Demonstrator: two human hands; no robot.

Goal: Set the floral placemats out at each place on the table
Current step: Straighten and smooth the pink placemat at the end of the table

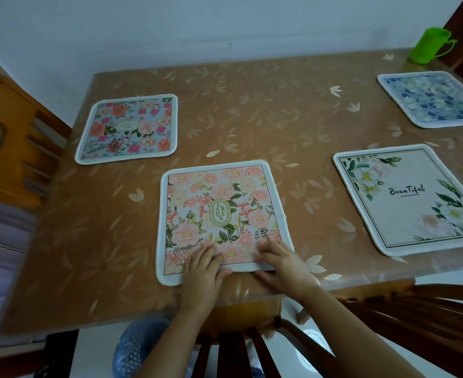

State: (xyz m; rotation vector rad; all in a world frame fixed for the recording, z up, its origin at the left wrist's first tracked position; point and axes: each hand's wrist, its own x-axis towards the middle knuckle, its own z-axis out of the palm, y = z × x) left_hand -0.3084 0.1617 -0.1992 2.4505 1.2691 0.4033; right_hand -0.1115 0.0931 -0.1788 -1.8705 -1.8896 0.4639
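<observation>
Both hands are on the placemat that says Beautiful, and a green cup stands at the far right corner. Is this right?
No. The head view shows the left hand and right hand on the Garden placemat; the green cup part is correct.
</observation>
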